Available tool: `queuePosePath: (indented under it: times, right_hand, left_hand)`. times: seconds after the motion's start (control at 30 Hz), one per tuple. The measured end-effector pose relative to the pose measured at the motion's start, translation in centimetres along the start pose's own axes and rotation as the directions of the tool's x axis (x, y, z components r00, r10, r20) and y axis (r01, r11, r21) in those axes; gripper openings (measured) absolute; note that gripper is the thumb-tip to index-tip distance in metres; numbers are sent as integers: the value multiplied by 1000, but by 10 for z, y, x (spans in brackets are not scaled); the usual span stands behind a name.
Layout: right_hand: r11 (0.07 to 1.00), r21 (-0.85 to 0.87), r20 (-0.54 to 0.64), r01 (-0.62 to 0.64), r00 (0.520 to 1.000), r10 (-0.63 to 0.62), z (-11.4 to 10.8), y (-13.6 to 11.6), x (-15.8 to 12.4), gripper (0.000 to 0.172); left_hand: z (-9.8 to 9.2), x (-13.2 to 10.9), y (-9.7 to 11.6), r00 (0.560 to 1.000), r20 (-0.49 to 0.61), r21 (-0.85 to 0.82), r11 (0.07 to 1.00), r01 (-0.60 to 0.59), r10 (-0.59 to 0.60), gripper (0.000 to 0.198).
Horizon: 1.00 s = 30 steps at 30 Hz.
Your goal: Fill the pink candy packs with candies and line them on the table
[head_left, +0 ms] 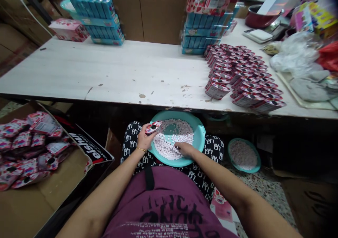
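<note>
A teal basin rests on my lap, partly filled with small pink and white candies. My left hand is closed round a small pink packet held at the basin's left rim. My right hand lies palm down in the candies near the basin's front, fingers curled into the pile; what they hold, if anything, is hidden.
A worn white table stands ahead with rows of filled pink packets at its right and stacked blue boxes at the back. A cardboard box of pink packets sits at my left. A second teal basin lies on the floor.
</note>
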State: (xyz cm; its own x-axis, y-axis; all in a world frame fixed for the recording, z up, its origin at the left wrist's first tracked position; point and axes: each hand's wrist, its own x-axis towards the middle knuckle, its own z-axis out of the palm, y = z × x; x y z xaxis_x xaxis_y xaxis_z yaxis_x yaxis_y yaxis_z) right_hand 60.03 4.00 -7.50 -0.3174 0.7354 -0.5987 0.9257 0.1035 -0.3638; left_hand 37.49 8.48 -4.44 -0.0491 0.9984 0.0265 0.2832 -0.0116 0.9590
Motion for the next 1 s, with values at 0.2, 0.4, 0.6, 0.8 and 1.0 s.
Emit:
queuePosePath:
  times: [0.2,0.4,0.6,0.8,1.0]
  right_hand:
    - [969,246,-102,33,995,-8,-40,16,-28,35]
    - [906,414,-134,92,990,-39,-95,10,-59,27]
    - [979,185,-114,81,992,-60,-120,-16,-59,26]
    - [993,68,-149,95,985,-84,-128,-28,-63,26]
    - [964,230,-179,130,980,-90,-110,-9,-66,29]
  left_hand:
    - [0,6,0,1000,-14,36,999,-14,14,42]
    - [17,9,1,977,124,270,941,-203,175,30]
    - [29,4,-4,940,272,350,888,-298,208,36]
    - [27,2,-6,930,300,351,882,-314,212,38]
    - [18,6,-1,931,264,370,864,-341,254,39]
